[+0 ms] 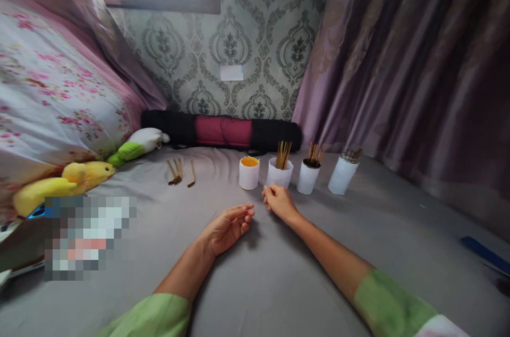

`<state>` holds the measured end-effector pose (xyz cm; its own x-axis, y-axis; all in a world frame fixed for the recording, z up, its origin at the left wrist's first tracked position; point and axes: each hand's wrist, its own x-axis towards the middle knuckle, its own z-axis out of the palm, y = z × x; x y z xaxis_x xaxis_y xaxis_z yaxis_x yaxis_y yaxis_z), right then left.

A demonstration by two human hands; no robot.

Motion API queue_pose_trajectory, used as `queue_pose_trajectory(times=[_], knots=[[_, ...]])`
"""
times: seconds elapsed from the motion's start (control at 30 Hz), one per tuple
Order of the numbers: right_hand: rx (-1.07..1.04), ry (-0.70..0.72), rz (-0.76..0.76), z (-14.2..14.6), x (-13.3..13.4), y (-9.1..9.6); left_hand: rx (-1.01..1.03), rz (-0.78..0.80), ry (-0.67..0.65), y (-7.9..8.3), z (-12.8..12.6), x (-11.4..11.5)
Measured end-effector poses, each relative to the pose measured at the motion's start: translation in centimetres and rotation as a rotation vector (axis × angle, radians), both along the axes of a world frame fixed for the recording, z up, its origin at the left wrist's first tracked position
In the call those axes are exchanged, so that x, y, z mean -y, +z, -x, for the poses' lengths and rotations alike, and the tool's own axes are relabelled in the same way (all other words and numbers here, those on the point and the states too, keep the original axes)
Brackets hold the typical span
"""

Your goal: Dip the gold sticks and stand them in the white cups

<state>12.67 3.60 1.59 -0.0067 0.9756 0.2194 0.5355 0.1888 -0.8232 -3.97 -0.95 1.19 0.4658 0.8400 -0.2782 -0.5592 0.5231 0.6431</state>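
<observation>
Head view: the left hand (229, 228) is half open, palm turned inward, fingers loosely curved, nothing seen in its grasp. The right hand (282, 201) is bent with fingers curled in; whether anything is pinched there cannot be told. It overlaps the lower front of a white container (281, 177); contact cannot be confirmed. This container, just beyond the right hand, bears a bundle of upright sticks (283, 155).

Beyond the left hand's fingertips stands a yellow-lined container (249, 177), no sticks seen in it. Right of the right hand and slightly beyond stand a dark-lined container (307, 179) with sticks and a tall container (342, 176) with thin items at its mouth, not clearly identifiable. Beyond the left hand and to its left, loose sticks (179, 171) lie on the grey sheet (271, 284): 1 small cluster and 1 stick set apart.

Progress, as judged: partway. 2 of 4 containers clearly hold sticks; the yellow-lined container shows none; the loose sticks are not yet in any container.

Farther out: a black and maroon roll (223, 131) beyond both hands, a yellow plush toy (90, 176) well to the left, a blue object (484, 253) well to the right.
</observation>
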Motion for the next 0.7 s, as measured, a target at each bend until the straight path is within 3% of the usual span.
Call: queue_pose_trajectory(times=[0.13,0.37,0.57,0.7], knots=[[-0.001,-0.016,0.033,0.3,0.2,-0.8,0.006,-0.002,-0.013,0.1,0.0,0.0],[0.025,-0.02,-0.066,0.1,-0.4,-2.3,0.046,-0.013,-0.028,0.1,0.0,-0.2],[0.028,-0.005,-0.092,-0.1,-0.2,-2.4,0.017,-0.003,-0.048,0.0,0.0,-0.6],[0.026,-0.001,-0.085,-0.1,-0.1,-2.2,-0.111,-0.01,-0.037,0.4,-0.1,-1.2]])
